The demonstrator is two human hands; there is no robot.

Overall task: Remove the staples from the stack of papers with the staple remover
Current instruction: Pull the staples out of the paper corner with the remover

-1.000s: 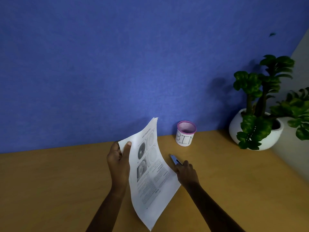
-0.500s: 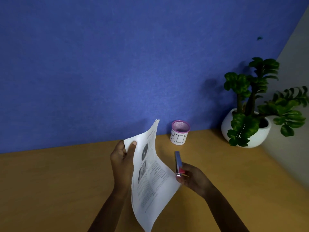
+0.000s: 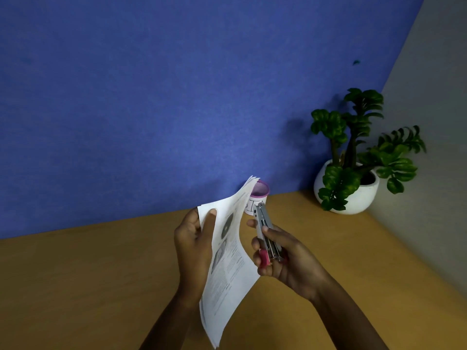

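Observation:
A stack of printed white papers stands nearly upright above the wooden desk, its top corner fanned out. My left hand grips its left edge, thumb laid across the front sheet. My right hand holds a metal staple remover with a pink end, fingers curled round its lower half. The tool's tip points up, just right of the papers' upper edge. No staple is visible from here.
A small white cup with a pink rim stands at the back of the wooden desk, partly hidden by the papers. A white pot with a green plant sits in the right corner. A blue wall rises behind.
My right hand has picked the staple remover up off the desk and raised it beside the papers. My left hand has turned the stack more upright.

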